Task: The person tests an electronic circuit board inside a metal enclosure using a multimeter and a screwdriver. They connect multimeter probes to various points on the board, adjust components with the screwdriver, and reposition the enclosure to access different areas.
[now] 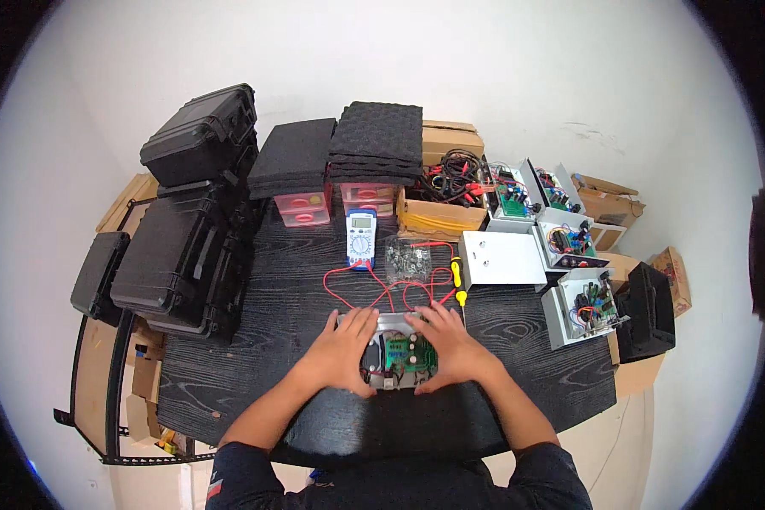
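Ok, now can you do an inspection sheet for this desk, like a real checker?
Surface: black wood-grain table.
Job's things: open metal case with a green circuit board inside.
Clutter: blue-and-white multimeter, small parts in clear plastic, yellow-handled tool.
Hands: left hand and right hand grip opposite sides of the case.
Cables: red leads near the multimeter; tangled cables in a cardboard box.
Surroundings: black hard cases stacked left, white wall behind.

No text is legible; that on the multimeter (pixel 361 240) is too small.
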